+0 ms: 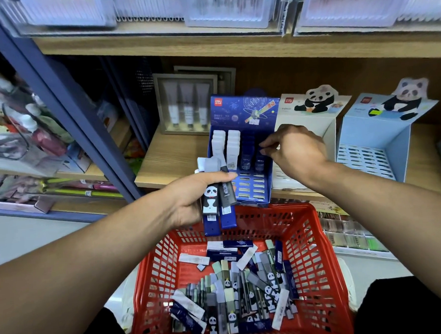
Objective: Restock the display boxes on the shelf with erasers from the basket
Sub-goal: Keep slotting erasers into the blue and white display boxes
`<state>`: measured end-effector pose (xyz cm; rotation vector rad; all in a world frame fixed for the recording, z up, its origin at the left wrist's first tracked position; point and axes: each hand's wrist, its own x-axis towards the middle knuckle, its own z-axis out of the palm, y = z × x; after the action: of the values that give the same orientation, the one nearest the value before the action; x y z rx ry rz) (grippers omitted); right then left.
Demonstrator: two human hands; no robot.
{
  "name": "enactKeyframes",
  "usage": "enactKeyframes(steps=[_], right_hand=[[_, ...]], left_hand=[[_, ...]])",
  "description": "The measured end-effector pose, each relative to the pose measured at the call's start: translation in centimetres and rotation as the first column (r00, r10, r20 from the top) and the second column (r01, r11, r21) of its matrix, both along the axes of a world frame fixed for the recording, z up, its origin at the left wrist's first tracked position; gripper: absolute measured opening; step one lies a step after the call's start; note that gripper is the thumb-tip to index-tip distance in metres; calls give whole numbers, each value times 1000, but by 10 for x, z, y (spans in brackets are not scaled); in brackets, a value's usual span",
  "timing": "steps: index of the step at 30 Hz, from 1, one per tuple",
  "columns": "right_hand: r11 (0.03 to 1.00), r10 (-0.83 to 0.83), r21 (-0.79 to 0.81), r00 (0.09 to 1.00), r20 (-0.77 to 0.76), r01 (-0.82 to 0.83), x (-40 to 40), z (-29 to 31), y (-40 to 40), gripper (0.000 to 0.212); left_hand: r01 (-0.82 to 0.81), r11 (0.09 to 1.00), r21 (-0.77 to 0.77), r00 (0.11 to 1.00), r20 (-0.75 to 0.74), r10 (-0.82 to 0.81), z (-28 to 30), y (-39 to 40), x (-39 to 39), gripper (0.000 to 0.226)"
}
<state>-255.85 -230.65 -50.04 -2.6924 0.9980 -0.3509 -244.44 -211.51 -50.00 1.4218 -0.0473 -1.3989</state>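
Head view. I see the left hand (192,194) gripping a fanned bunch of erasers (217,193), fingers and thumb curled round them: one panda-printed sleeve, one grey, two dark blue below, pale ends on top. It hangs above the far rim of the red basket (320,251). The basket holds a loose heap of erasers (245,291), panda, grey, green, white and navy mixed.

Right hand (294,149) is over the blue display box (241,150) on the wooden shelf (172,157), fingertips pinched at a navy eraser (261,156) in the right column. I can't tell how firm the pinch is. White erasers fill the box's two left columns; the lower slots are bare.

Around: a white panda display box (314,109), partly hidden by the right hand; a light-blue panda display box (382,136) beyond it; a framed set of tubes (187,104) behind.
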Motion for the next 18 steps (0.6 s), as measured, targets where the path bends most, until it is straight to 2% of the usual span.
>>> enactKeyframes(steps=[2,3,4,5,6,8,10,13,15,18], right_hand=[[1000,13,8,999,32,-13,-1,5,6,21],[996,28,85,997,75,-34,-1,9,12,23],[970,52,230,990,129,-81,0,12,19,25],[896,74,419,981,181,-145,2,16,26,28],[780,85,597,976,199,-189,2,19,34,30],[558,104,804,979,178,-205,2,20,43,31],[444,67,880,986,153,-167,2,21,47,28],[291,-95,948,982,162,-128,3,25,44,17],[276,-149,954,974,168,-122,1,29,39,7],[342,-156,931,969,190,-128,-3,31,30,8]], left_hand=[[15,1000,4,1000,9,-15,1,1,-2,9],[35,999,-3,999,4,-35,2,1,-2,16],[63,998,-14,998,-10,-63,3,1,-2,24],[92,995,-27,995,-25,-92,3,1,-3,29],[118,992,-43,992,-37,-119,4,1,-4,30],[168,983,-78,984,-41,-171,4,0,-7,30],[195,976,-93,980,-30,-198,3,-1,-9,23],[175,981,-80,983,-39,-179,2,-2,-11,13],[144,987,-74,987,-60,-149,2,-3,-10,17],[93,995,-39,993,-69,-96,4,-4,-8,17]])
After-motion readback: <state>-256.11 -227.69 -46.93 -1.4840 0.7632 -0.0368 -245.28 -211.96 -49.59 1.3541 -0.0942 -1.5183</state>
